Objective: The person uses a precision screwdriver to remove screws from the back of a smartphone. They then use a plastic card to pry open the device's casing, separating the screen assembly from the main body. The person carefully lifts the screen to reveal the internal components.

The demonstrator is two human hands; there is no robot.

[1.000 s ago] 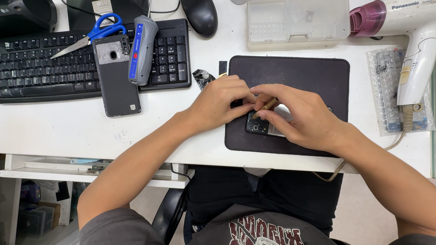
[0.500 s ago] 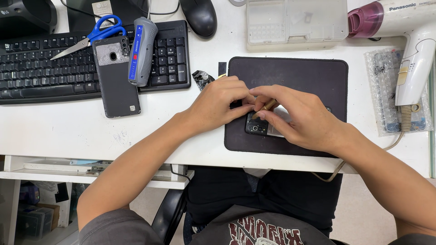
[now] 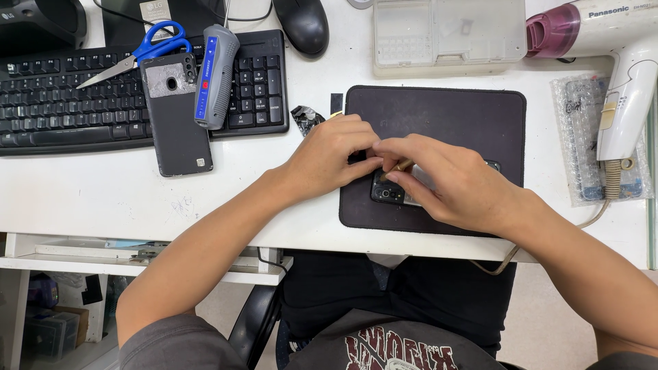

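On the dark work mat (image 3: 439, 113), a smooth rectangular pad with rounded corners on the white tabletop (image 3: 103, 199), lies a dark smartphone (image 3: 394, 190). It sits in the mat's lower middle, flat, with its long axis running left to right across the mat; its camera end with small round lenses points toward the mat's left edge. Most of its body is hidden under the hands.

The left hand (image 3: 329, 161) rests over the mat's left edge, fingers curled down onto the phone's upper left part, steadying it. The right hand (image 3: 456, 181) lies over the phone's right part, fingers pinched around a small tan, slim tool (image 3: 403, 165) whose tip meets the phone near its camera end; how it touches cannot be told.

Left of the mat, a black keyboard (image 3: 62, 109) carries a matte grey phone back cover (image 3: 175, 113) with a round hole, a grey and blue handheld tool (image 3: 214, 75) of hard plastic, and blue-handled scissors (image 3: 147, 48). Above the mat stand a black mouse (image 3: 301, 24) and a clear plastic compartment box (image 3: 449, 34). Right of the mat lie a white and purple hair dryer (image 3: 620, 75) and a bubble-wrap pouch (image 3: 582, 137). Just beside the mat's upper left corner sits a crumpled bit of dark foil (image 3: 305, 118).
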